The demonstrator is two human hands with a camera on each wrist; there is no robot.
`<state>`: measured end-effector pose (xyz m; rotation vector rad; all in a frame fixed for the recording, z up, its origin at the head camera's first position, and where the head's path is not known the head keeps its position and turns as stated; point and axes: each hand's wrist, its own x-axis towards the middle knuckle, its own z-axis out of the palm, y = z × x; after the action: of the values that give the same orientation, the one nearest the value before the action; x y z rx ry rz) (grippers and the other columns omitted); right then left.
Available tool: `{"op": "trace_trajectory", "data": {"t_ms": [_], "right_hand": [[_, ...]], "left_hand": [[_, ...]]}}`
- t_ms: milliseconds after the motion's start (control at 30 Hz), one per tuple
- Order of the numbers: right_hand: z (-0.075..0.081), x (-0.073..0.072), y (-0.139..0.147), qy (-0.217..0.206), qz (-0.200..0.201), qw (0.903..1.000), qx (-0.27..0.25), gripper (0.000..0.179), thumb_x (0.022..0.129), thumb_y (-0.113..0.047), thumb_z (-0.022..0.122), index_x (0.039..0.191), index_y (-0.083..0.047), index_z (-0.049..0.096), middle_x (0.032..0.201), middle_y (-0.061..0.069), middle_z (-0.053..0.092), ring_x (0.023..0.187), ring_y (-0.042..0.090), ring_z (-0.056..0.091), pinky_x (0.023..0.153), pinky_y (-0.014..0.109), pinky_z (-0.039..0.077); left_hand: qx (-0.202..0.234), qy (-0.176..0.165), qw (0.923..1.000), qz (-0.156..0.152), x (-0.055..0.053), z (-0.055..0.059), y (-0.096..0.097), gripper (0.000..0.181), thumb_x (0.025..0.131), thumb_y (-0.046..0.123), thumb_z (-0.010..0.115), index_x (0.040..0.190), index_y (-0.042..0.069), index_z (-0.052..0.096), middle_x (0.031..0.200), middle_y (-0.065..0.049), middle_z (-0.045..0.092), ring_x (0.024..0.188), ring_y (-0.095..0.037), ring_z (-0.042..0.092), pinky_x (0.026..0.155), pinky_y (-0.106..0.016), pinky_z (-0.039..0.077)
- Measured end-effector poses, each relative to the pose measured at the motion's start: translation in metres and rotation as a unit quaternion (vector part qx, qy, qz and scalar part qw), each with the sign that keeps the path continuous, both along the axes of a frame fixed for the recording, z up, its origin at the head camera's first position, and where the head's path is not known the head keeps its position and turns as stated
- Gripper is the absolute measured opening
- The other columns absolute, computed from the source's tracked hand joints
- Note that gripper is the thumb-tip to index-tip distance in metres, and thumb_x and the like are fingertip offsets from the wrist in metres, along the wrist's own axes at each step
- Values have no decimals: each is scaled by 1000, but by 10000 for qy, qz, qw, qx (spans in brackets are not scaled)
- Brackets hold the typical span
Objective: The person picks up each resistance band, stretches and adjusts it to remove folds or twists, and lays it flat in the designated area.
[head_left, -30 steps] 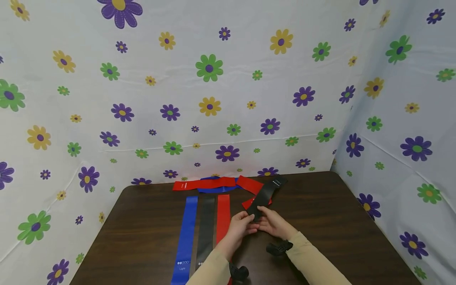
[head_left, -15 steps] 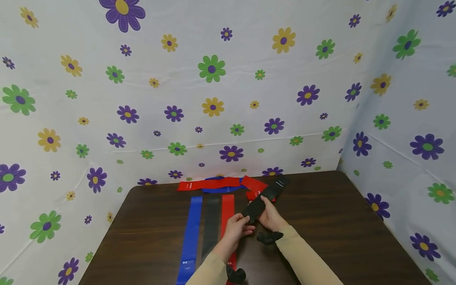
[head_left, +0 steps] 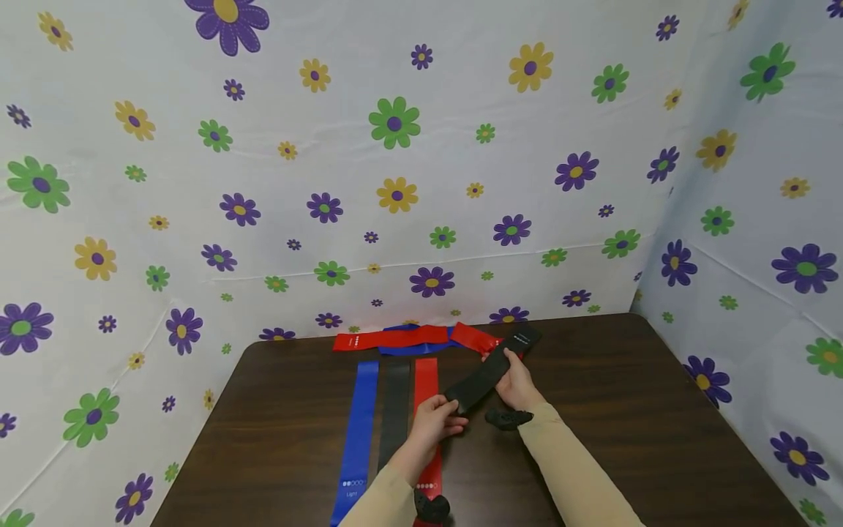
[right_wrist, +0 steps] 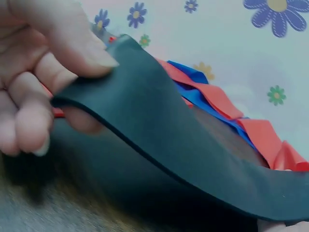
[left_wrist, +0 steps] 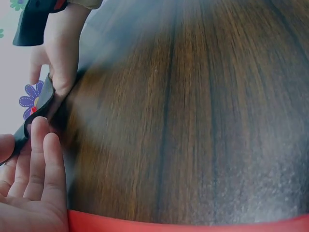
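Observation:
A black resistance band (head_left: pixel 484 379) stretches between both hands over the right side of the bands on the table, its printed end pointing toward the wall. My left hand (head_left: pixel 431 423) pinches its near end between thumb and fingers, shown close up in the right wrist view with the thumb on top of the band (right_wrist: pixel 140 96). Farther along the strip, my right hand (head_left: pixel 518 384) grips it at the edge, thumb on its upper face. In the left wrist view, the right hand (left_wrist: pixel 63 53) appears beyond the left hand's fingers (left_wrist: pixel 48 169).
Left of the hands, a blue band (head_left: pixel 358 432), another black band (head_left: pixel 395 402) and a red band (head_left: pixel 426 377) lie side by side on the brown table (head_left: pixel 276 424). Red bands (head_left: pixel 395 337) overlap a blue one by the flowered cloth (head_left: pixel 316 161) at the back.
My right hand has slid along the black band away from the left hand, toward its far end. The strip has straightened out between the hands, and the head view has shifted slightly.

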<state>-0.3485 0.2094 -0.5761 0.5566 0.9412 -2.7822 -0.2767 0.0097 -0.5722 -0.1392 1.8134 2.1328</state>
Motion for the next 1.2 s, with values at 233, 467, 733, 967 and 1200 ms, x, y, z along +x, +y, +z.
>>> {"op": "trace_trajectory", "data": {"t_ms": [233, 467, 733, 967, 1200], "right_hand": [[3, 5, 19, 24, 188, 9997, -161, 60, 105, -26, 32, 154, -10, 1, 159, 6, 13, 143, 19, 19, 115, 34, 17], [5, 7, 37, -3, 66, 9999, -156, 62, 105, -24, 32, 154, -12, -3, 160, 2, 6, 145, 17, 10, 116, 35, 9], [11, 13, 55, -41, -81, 9995, -311, 63, 105, -24, 33, 154, -17, -6, 160, -2, 1, 145, 15, 8, 116, 33, 13], [17, 26, 69, -79, -85, 9999, 77, 67, 104, -17, 36, 153, -15, -10, 160, 2, -4, 145, 17, 3, 115, 35, 11], [22, 47, 79, 163, 272, 9962, 812, 73, 103, -13, 41, 152, -8, -13, 159, 12, -2, 144, 23, 12, 113, 39, 19]], "left_hand": [[-102, 109, 9998, -91, -1, -4, -7, 20, 94, 12, 60, 81, 8, 46, 85, -12, 59, 77, -25, 70, 69, -35, 57], [-168, 297, 9994, -104, 1, -1, -18, 18, 94, 12, 60, 80, 7, 50, 88, -12, 63, 76, -24, 70, 67, -34, 57], [-252, 444, 9985, -201, -3, 3, -30, 17, 94, 12, 60, 80, 7, 51, 93, -16, 64, 78, -26, 70, 69, -36, 57], [-418, 520, 9977, -137, -5, 6, -43, 13, 93, 11, 60, 85, 4, 54, 92, -17, 66, 75, -24, 70, 68, -36, 57], [-611, 529, 9966, -134, -7, 7, -58, 19, 93, 14, 60, 99, -4, 59, 89, -15, 67, 74, -21, 70, 68, -34, 57]]}}
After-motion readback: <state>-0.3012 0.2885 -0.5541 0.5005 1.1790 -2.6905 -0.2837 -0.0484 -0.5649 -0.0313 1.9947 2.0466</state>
